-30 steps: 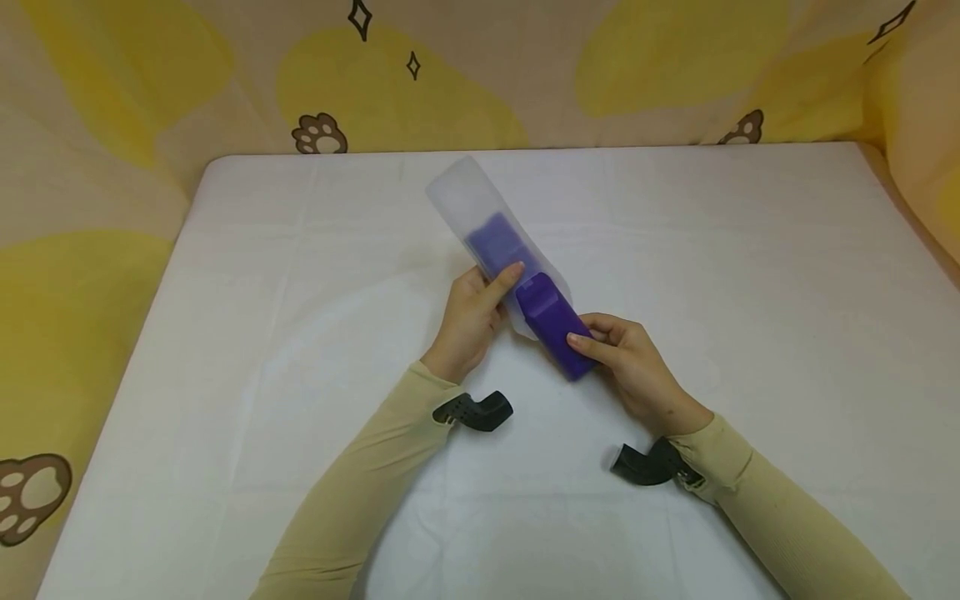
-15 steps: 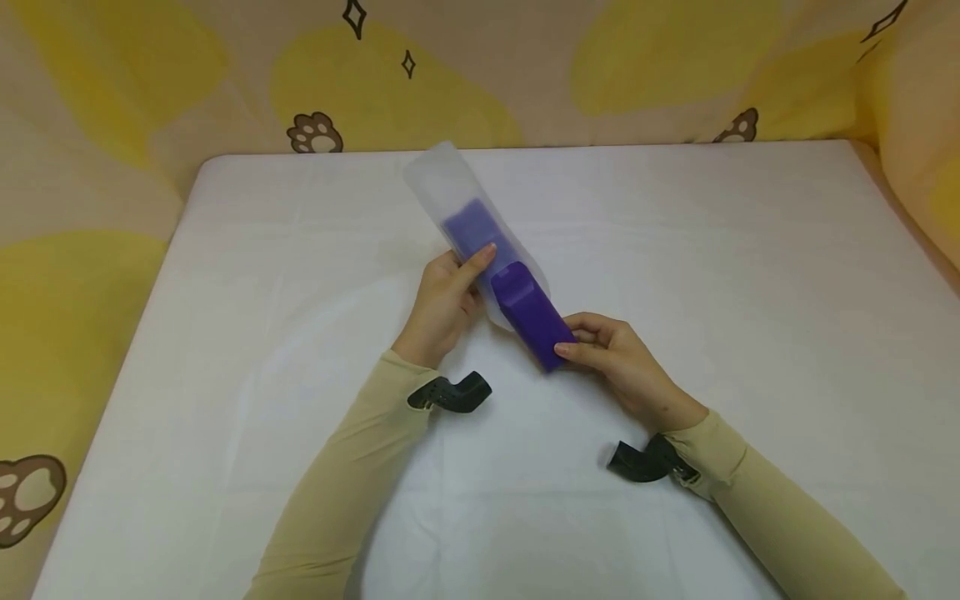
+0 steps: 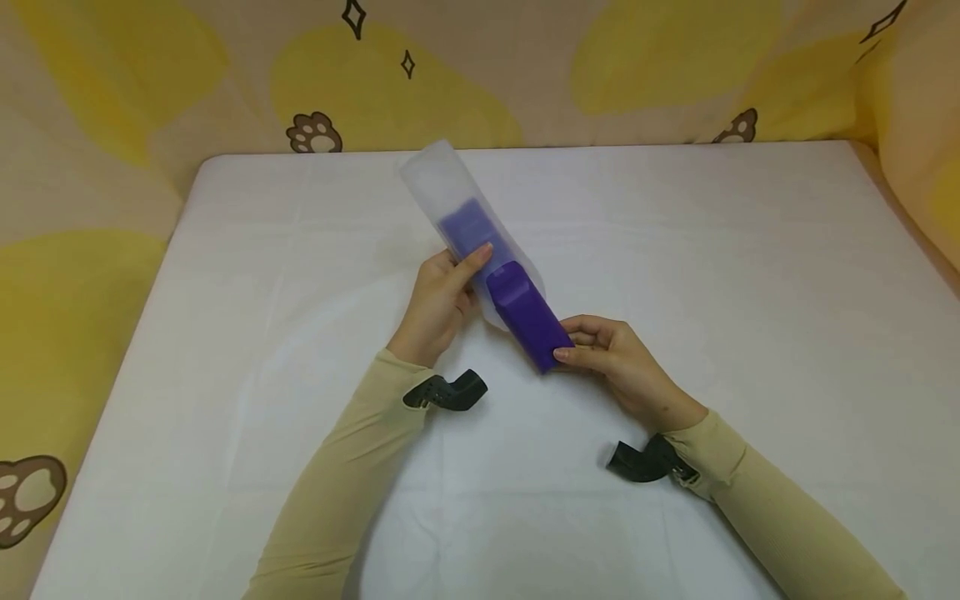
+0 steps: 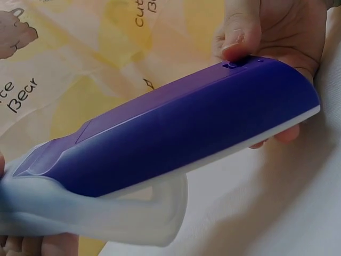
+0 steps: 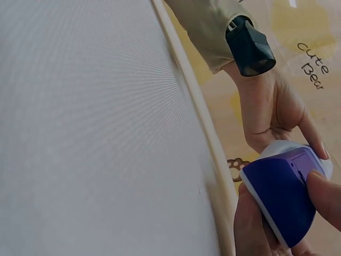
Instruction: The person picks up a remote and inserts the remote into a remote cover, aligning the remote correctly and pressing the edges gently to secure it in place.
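A purple remote control (image 3: 528,321) with a white underside sits partly inside a frosted translucent sleeve (image 3: 438,171), slanting across the middle in the head view. Its purple shows through the sleeve's wall, while the lower part sticks out through an opening. My left hand (image 3: 435,308) grips the sleeve, thumb across the top and fingers beneath. My right hand (image 3: 626,367) pinches the bare end of the remote control between thumb and fingers. In the left wrist view, the right thumb (image 4: 240,40) presses beside a small latch (image 4: 229,65) on the remote control's back.
A white-covered table (image 3: 750,292) lies under both hands. Behind it hangs a yellow and beige patterned cloth (image 3: 652,58). Black wrist cameras (image 3: 446,392) poke out from both beige sleeves, towards the space between the forearms.
Both hands have shifted left with the remote control and sleeve, the left hand further and slightly up. My right thumb now sits nearer the remote control's end.
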Tool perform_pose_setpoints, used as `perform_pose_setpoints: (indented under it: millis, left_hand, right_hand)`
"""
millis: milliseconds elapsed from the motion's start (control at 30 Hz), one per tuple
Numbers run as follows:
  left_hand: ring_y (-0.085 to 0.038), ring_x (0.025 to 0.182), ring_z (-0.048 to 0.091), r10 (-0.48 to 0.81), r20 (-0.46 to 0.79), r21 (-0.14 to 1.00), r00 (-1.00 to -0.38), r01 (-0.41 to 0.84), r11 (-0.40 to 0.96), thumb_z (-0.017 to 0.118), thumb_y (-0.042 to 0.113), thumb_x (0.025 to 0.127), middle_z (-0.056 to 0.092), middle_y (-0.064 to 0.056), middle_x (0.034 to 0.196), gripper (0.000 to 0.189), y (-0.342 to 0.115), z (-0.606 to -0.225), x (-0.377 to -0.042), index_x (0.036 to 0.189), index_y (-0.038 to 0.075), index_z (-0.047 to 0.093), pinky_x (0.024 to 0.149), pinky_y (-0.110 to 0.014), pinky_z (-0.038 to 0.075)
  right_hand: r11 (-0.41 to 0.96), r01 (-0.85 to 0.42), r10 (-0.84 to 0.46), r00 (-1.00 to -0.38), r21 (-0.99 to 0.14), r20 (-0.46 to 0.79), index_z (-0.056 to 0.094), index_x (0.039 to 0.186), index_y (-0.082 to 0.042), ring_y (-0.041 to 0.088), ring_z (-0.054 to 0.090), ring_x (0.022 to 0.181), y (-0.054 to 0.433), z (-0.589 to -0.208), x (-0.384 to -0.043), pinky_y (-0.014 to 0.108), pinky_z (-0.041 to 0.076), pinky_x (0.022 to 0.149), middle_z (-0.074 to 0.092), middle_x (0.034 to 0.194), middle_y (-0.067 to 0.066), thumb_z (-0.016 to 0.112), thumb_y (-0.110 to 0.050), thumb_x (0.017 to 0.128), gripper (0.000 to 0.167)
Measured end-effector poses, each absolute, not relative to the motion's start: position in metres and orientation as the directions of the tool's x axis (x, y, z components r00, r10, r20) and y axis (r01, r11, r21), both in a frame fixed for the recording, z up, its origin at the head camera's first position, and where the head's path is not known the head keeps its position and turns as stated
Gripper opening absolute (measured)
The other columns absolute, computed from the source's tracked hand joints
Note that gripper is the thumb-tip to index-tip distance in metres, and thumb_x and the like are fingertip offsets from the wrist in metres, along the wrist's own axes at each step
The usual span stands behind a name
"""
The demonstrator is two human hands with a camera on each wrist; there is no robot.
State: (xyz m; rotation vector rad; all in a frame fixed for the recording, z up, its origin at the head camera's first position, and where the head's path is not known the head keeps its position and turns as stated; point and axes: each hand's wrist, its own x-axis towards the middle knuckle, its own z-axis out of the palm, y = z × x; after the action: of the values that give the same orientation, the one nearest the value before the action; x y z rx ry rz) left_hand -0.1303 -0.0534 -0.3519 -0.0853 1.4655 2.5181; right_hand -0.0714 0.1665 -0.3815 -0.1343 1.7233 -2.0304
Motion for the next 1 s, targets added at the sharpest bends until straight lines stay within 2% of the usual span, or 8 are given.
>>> perform_pose_setpoints:
  millis: [367, 700, 1000]
  left_hand:
    - [-0.012, 0.080, 0.065, 0.179, -0.170, 0.857, -0.969, -0.235, -0.458, 0.053, 0.007, 0.096, 0.067, -0.003, 0.087, 0.014, -0.0512, -0.3553, -0.1297, 0.106, -0.003, 0.055, 0.072, -0.023, 0.054]
    - [-0.013, 0.086, 0.065, 0.179, -0.163, 0.868, -0.970, -0.227, -0.441, 0.053, 0.008, 0.097, 0.067, -0.003, 0.092, 0.028, -0.0488, -0.3580, -0.1280, 0.117, -0.010, 0.051, 0.079, -0.026, 0.054]
    - [-0.013, 0.086, 0.065, 0.185, -0.159, 0.879, -0.970, -0.224, -0.422, 0.052, 0.008, 0.097, 0.066, -0.005, 0.094, 0.029, -0.0491, -0.3578, -0.1270, 0.119, -0.011, 0.050, 0.080, -0.029, 0.055]
  right_hand:
    - [-0.105, 0.287, -0.375, -0.898, -0.952, -0.230, 0.053, 0.114, 0.013, 0.016, 0.066, 0.088, 0.1655, -0.3830, -0.0716, 0.029, 0.055, 0.080, 0.069, 0.096, 0.007, 0.062, 0.007, 0.084, 0.032]
    - [-0.083, 0.297, -0.338, -0.906, -0.951, -0.254, 0.050, 0.114, 0.020, 0.016, 0.067, 0.087, 0.1638, -0.3821, -0.0712, 0.030, 0.055, 0.080, 0.070, 0.094, 0.008, 0.062, 0.010, 0.083, 0.036]
    - [-0.084, 0.278, -0.324, -0.916, -0.957, -0.237, 0.050, 0.113, 0.021, 0.017, 0.068, 0.084, 0.1633, -0.3811, -0.0705, 0.031, 0.056, 0.077, 0.071, 0.090, 0.009, 0.063, 0.011, 0.081, 0.036]
